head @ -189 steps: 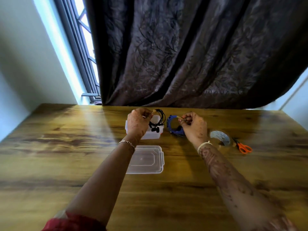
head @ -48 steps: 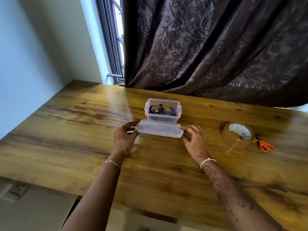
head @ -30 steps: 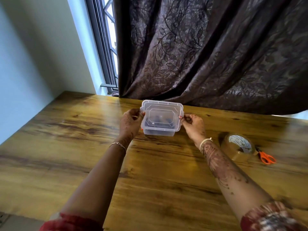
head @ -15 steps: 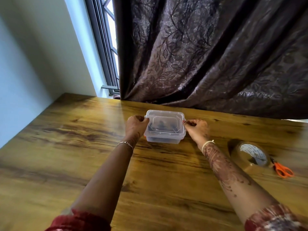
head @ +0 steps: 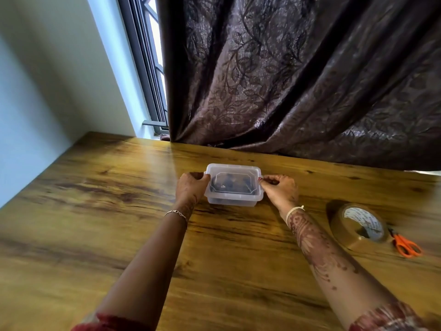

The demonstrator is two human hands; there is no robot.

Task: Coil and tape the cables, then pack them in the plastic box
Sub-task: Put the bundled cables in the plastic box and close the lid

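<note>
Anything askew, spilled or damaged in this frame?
Nothing stands out. The lid sits square on the plastic box, cables inside; left hand and right hand grip its ends. Tape roll and scissors lie to the right.

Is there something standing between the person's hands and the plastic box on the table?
Nothing visible does. The left hand grips the left end of the plastic box and the right hand pinches its right end. The tape roll and scissors lie apart, to the right of the right arm.
</note>
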